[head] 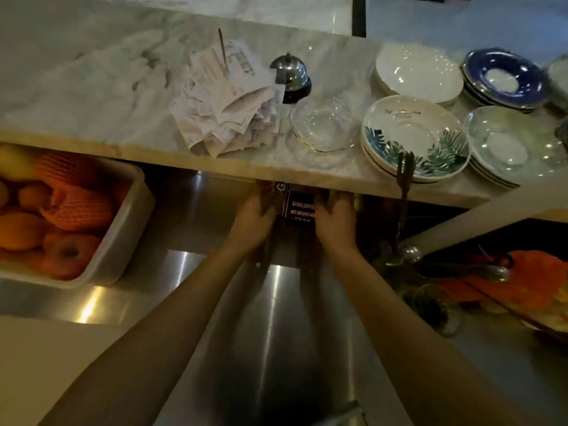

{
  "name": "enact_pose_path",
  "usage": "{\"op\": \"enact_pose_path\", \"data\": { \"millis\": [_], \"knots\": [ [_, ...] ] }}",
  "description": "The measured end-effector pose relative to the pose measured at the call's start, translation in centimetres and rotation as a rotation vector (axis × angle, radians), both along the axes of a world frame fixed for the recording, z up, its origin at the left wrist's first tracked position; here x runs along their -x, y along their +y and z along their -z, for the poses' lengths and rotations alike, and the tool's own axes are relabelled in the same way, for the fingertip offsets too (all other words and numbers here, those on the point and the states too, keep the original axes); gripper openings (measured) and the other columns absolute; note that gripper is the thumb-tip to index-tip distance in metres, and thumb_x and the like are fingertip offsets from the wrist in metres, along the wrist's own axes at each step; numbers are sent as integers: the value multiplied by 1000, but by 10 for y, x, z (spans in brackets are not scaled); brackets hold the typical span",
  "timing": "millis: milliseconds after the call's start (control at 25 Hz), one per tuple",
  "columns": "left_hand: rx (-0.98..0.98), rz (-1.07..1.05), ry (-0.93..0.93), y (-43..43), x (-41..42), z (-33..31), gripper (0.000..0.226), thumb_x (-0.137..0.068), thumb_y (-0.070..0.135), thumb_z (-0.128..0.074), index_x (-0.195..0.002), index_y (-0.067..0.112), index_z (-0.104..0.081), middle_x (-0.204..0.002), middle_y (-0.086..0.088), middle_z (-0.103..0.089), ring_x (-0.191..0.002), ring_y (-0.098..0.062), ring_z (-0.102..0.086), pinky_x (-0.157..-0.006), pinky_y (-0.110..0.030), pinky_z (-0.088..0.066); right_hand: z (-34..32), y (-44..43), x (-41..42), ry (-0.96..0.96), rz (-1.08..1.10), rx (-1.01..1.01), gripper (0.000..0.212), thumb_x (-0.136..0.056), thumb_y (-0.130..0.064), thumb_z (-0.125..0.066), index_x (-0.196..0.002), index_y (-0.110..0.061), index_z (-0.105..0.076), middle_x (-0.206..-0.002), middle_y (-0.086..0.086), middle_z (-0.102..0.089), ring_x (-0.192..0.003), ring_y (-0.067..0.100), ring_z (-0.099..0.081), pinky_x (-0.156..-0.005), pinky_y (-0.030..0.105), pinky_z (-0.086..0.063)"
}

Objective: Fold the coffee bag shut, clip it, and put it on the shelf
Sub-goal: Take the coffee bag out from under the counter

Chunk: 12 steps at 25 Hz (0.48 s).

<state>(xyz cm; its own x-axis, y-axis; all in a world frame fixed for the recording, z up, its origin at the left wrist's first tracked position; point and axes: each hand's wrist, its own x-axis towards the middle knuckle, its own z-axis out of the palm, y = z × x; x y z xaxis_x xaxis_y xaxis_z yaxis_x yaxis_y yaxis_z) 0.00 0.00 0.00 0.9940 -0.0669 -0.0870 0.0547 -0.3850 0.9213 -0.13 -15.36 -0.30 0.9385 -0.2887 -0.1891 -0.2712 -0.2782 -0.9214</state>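
Note:
A dark coffee bag with white lettering stands on the steel counter, its top hidden under the front edge of the marble shelf. My left hand grips the bag's left side. My right hand grips its right side. Fingertips of both hands reach up under the shelf's edge. No clip is visible.
On the marble shelf lie a pile of receipts on a spike, a service bell, glass bowls and stacked plates. A white tub of fruit sits left on the steel counter. Utensils and an orange cloth lie right.

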Motion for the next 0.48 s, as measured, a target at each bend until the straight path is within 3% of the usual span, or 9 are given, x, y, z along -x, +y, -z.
{"op": "enact_pose_path", "data": {
  "millis": [120, 200, 280, 480],
  "knots": [
    [4, -109, 27, -14, -34, 16, 33, -95, 12, -58, -126, 3, -53, -127, -18, -61, -120, -28, -56, -98, -35, -47, 16, 1, -31, -19, 100, 93, 48, -92, -21, -59, -136, -8, -45, -138, 15, -49, -130, 26, -44, -110, 28, -31],
    [-17, -170, 66, -21, -50, 21, 30, -93, 8, -60, -121, -2, -58, -123, -19, -63, -114, -22, -57, -86, -17, -46, 24, 3, -44, -6, 136, 149, 49, -90, -17, -61, -135, -4, -46, -143, 18, -46, -135, 31, -38, -113, 26, -22],
    [-49, -210, 57, -22, -56, 27, 27, -91, 6, -61, -115, -7, -60, -115, -16, -65, -102, -14, -52, -71, -1, -43, 30, 4, -52, -2, 179, 115, 54, -89, -16, -62, -138, -2, -42, -147, 19, -41, -139, 33, -33, -119, 36, -21],
    [-6, -293, 89, -19, -59, 24, 40, -85, 12, -70, -119, -4, -56, -115, -16, -64, -108, -20, -56, -75, -6, -42, 28, 0, -44, -12, 170, 116, 54, -90, -10, -60, -138, 0, -40, -147, 19, -40, -139, 31, -34, -112, 23, -19]
  ]
}}
